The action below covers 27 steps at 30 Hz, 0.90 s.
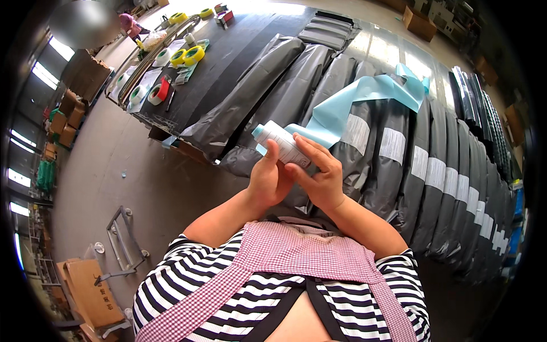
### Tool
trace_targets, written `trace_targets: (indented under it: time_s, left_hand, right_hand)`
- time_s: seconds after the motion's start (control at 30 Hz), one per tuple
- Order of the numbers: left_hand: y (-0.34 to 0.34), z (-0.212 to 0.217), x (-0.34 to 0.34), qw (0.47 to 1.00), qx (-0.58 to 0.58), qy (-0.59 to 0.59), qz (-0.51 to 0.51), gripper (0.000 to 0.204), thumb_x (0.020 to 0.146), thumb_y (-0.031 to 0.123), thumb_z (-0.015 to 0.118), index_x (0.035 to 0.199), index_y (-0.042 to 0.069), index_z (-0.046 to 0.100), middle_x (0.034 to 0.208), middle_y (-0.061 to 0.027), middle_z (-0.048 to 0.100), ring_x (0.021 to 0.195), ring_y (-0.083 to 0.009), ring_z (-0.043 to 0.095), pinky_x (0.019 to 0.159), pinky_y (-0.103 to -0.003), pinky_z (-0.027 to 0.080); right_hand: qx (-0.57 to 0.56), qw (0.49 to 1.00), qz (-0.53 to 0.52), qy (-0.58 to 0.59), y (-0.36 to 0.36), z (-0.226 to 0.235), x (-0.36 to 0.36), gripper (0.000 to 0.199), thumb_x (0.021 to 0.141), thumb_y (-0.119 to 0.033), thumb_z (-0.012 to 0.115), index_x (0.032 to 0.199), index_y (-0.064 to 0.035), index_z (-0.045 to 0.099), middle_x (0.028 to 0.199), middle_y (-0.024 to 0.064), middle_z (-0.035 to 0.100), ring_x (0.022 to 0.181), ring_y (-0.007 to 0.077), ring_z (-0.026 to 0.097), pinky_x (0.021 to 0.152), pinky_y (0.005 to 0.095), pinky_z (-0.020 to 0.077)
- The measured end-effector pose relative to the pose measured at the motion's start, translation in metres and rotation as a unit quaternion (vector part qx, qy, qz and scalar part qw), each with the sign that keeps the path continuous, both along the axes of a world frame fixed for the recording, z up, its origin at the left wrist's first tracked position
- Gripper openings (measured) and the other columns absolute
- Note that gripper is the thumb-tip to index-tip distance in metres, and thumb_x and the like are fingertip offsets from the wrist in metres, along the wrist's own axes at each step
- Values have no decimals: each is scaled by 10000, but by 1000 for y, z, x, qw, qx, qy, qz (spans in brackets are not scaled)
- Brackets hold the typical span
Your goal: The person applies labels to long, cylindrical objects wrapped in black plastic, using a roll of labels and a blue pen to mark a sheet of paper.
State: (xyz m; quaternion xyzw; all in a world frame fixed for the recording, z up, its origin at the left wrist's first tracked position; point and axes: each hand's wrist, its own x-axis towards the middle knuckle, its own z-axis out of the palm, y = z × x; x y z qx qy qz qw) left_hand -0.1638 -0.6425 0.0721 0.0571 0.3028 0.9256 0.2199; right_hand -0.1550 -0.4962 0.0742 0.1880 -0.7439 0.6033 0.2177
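In front of my chest I hold a small roll of white printed labels (283, 142) with a light blue end. My left hand (268, 178) supports it from the near left side, thumb up against it and the other fingers mostly hidden. My right hand (323, 175) closes on its right end, fingertips along the top. From behind the roll a long light blue backing strip (336, 114) trails away to the right and lies twisted over grey plastic-wrapped packages (307, 74). Several of these packages carry a white label (393, 143) around the middle.
A dark table (222, 62) bears yellow tape rolls (192, 56), a red tape dispenser (160, 91) and a pen (170, 101). On the floor at left stand a metal trolley frame (122, 239) and a cardboard box (91, 292). Another person (131, 25) is far off at upper left.
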Motion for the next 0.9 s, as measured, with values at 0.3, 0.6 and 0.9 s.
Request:
trace_targets:
  time_s: [0.3,0.6,0.9]
  left_hand:
    - [-5,-6,-7,996,12,79,-30,433,973,292,654,1307,51,517,1242,-50,601,1169,-176,568,1022,-352,444]
    - [-45,-21,-44,993,-49,98,-46,370,936,183,708,1250,47,567,1176,-51,631,1108,-186,608,952,-357,483]
    - [-135,-40,-149,959,-157,-58,-227,492,936,220,687,1348,20,508,1216,-115,641,1097,-276,644,910,-460,538]
  right_hand:
    - [-84,996,2,4,-6,6,1,377,800,-11,766,1166,-97,728,1188,98,705,1066,247,672,911,322,527]
    - [95,990,-91,52,-29,9,-27,176,889,-123,704,1049,-67,751,1087,77,736,941,245,690,825,326,514]
    - [-230,890,-36,-391,42,56,-109,304,984,-370,631,1094,-91,680,901,10,689,732,112,628,626,255,512]
